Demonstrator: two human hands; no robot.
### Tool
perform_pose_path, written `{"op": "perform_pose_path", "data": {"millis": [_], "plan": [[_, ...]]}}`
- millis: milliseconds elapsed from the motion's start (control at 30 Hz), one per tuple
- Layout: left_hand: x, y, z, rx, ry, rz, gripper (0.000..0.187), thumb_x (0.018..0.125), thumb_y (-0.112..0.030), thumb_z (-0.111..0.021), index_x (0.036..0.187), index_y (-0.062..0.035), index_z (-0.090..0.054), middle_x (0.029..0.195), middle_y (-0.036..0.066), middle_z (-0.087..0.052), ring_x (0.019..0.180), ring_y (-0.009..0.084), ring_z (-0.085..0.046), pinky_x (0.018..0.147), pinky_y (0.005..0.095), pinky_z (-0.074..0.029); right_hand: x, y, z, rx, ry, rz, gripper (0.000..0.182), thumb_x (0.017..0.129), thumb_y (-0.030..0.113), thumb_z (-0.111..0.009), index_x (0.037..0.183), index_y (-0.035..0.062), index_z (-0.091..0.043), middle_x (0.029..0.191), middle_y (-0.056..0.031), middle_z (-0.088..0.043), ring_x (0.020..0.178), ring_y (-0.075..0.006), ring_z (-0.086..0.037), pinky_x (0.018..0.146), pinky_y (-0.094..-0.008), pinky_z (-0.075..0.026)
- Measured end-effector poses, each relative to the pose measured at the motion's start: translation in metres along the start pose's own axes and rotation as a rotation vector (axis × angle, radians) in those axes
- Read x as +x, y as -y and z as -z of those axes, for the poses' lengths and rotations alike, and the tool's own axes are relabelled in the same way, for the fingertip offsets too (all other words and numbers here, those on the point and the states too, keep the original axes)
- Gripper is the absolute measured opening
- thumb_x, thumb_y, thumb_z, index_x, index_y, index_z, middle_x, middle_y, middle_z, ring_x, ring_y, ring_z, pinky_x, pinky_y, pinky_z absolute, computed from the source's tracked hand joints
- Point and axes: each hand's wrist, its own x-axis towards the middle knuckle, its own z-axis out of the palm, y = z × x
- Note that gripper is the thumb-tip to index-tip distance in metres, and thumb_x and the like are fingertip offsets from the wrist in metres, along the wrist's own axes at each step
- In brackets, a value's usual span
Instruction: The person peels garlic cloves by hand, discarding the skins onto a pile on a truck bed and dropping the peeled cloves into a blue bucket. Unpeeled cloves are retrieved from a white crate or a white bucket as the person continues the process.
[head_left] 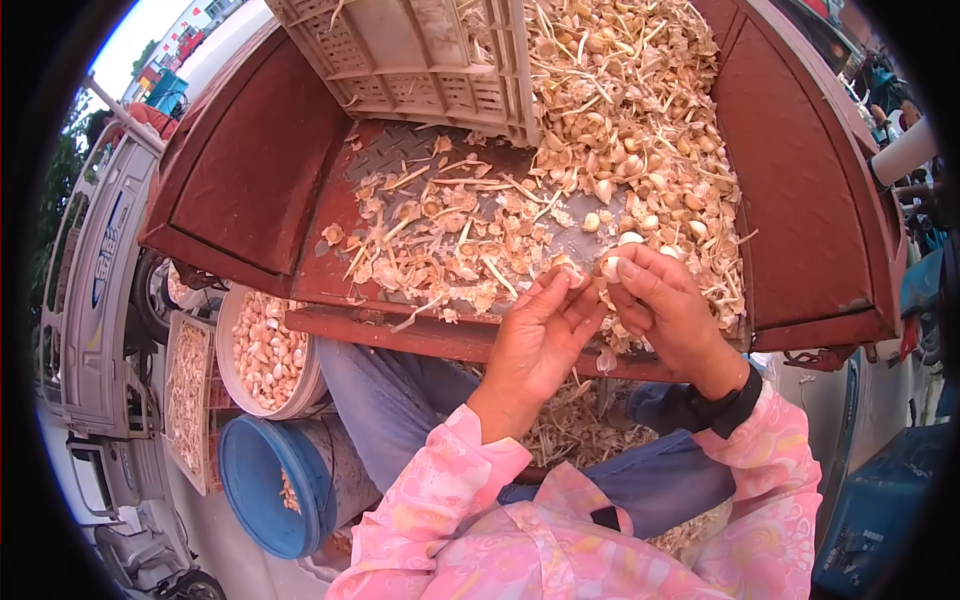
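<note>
Over the near edge of a red metal cart bed [390, 328], my two hands are close together. My left hand [540, 340] pinches a small pale piece, seemingly garlic, between thumb and fingertips. Between the thumb and forefinger of my right hand [670, 315] is a whitish garlic clove [610, 268]. A large heap of garlic cloves and dry stalks [640, 110] fills the bed's right side. Loose skins and stalks [450, 225] lie in front of the left hand. Two peeled-looking cloves [591, 222] rest just beyond the fingertips.
A tilted plastic crate [420, 65] stands in the bed's far part. At lower left are a white bucket of cloves [226, 350], a blue bucket [232, 480] with few cloves, and a crate of garlic pieces [189, 400]. A grey vehicle [95, 270] stands at far left.
</note>
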Motion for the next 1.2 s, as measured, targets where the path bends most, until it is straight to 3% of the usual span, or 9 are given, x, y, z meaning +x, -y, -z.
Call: {"op": "perform_pose_path", "data": {"millis": [267, 333, 433, 633, 800, 1000, 1100, 1167, 1200], "plan": [[-0.020, -0.014, -0.002, 0.001, -0.020, -0.094, 0.010, 0.090, -0.016, -0.056, 0.098, -0.0082, -0.056, 0.097, 0.005, -0.061, 0.095, 0.0172, -0.058, 0.089, 0.0412, -0.046, 0.009, -0.003, -0.011, -0.028, 0.099, 0.001, 0.024, 0.093, 0.023, -0.050, 0.107, 0.0035, -0.052, 0.071, 0.0041, -0.044, 0.054, -0.0022, -0.033, 0.048, -0.0169, -0.028], [-0.021, -0.013, 0.001, -0.028, -0.008, -0.105, 0.012, 0.091, -0.019, -0.055, 0.095, -0.0077, -0.058, 0.098, 0.006, -0.060, 0.095, 0.0179, -0.057, 0.090, 0.0437, -0.045, 0.006, 0.001, -0.022, -0.353, 0.147, 0.029, 0.025, 0.091, 0.019, -0.055, 0.110, 0.0035, -0.052, 0.067, 0.0047, -0.043, 0.054, -0.0032, -0.037, 0.049, -0.0194, -0.031], [-0.020, -0.012, 0.018, -0.083, 0.019, -0.079, 0.013, 0.092, -0.019, -0.054, 0.098, -0.0072, -0.055, 0.097, 0.006, -0.058, 0.092, 0.0172, -0.057, 0.083, 0.0376, -0.048, 0.009, -0.012, -0.034, -0.975, 0.233, 0.439, 0.030, 0.084, 0.013, -0.063, 0.111, 0.0033, -0.052, 0.060, 0.0007, -0.040, 0.052, -0.0093, -0.040, 0.049, -0.0255, -0.034], [-0.039, -0.019, 0.018, -0.286, -0.008, -0.062, 0.013, 0.090, -0.010, -0.055, 0.100, -0.0008, -0.055, 0.098, 0.010, -0.056, 0.086, 0.0152, -0.057, 0.082, 0.0294, -0.054, 0.010, 0.015, -0.037, -0.940, -0.016, 0.243, 0.020, 0.087, 0.014, -0.060, 0.102, 0.0024, -0.055, 0.062, 0.0025, -0.039, 0.055, -0.0073, -0.038, 0.050, -0.0239, -0.032], [-0.094, -0.052, -0.009, -0.257, 0.298, -0.056, 0.013, 0.089, -0.008, -0.056, 0.100, -0.0025, -0.054, 0.100, 0.010, -0.052, 0.075, 0.0105, -0.050, 0.063, 0.0201, -0.049, -0.006, 0.091, -0.032, -0.918, -0.092, 0.098, 0.016, 0.092, 0.013, -0.052, 0.083, 0.0006, -0.055, 0.071, 0.0054, -0.046, 0.067, -0.0022, -0.039, 0.059, -0.0183, -0.032], [-0.180, -0.062, -0.046, -0.028, 0.996, -0.214, 0.021, 0.088, -0.018, -0.060, 0.097, -0.0024, -0.050, 0.095, 0.012, -0.053, 0.075, 0.0133, -0.051, 0.061, 0.0215, -0.041, 0.009, 0.065, -0.151, -0.837, 0.394, -0.265, 0.019, 0.091, 0.018, -0.054, 0.082, 0.0005, -0.055, 0.070, 0.0036, -0.046, 0.067, -0.0042, -0.040, 0.058, -0.0201, -0.033], [-0.195, -0.054, -0.057, -0.108, 1.217, -0.360, 0.016, 0.089, -0.009, -0.057, 0.100, 0.0024, -0.055, 0.098, 0.014, -0.056, 0.086, 0.0202, -0.056, 0.074, 0.0280, -0.045, 0.046, -0.002, -0.208, -0.741, 0.664, -0.178, 0.018, 0.090, 0.016, -0.055, 0.097, -0.0006, -0.053, 0.073, 0.0029, -0.047, 0.066, -0.0054, -0.042, 0.059, -0.0211, -0.038], [-0.200, -0.057, -0.055, -0.138, 1.256, -0.448, 0.013, 0.089, -0.007, -0.056, 0.098, 0.0022, -0.057, 0.098, 0.014, -0.056, 0.087, 0.0223, -0.056, 0.076, 0.0301, -0.045, 0.074, -0.025, -0.256, -0.435, 0.673, -0.327, 0.031, 0.089, 0.017, -0.056, 0.111, -0.0035, -0.050, 0.087, -0.0049, -0.057, 0.079, -0.0103, -0.054, 0.069, -0.0246, -0.044], [-0.202, -0.061, -0.053, -0.126, 1.259, -0.477, 0.012, 0.089, -0.008, -0.056, 0.097, 0.0018, -0.057, 0.098, 0.014, -0.056, 0.087, 0.0224, -0.056, 0.075, 0.0303, -0.045, 0.089, -0.040, -0.276, -0.383, 0.682, -0.149, 0.038, 0.088, 0.017, -0.057, 0.117, -0.0044, -0.046, 0.099, -0.0107, -0.056, 0.090, -0.0146, -0.055, 0.076, -0.0273, -0.045]]}}
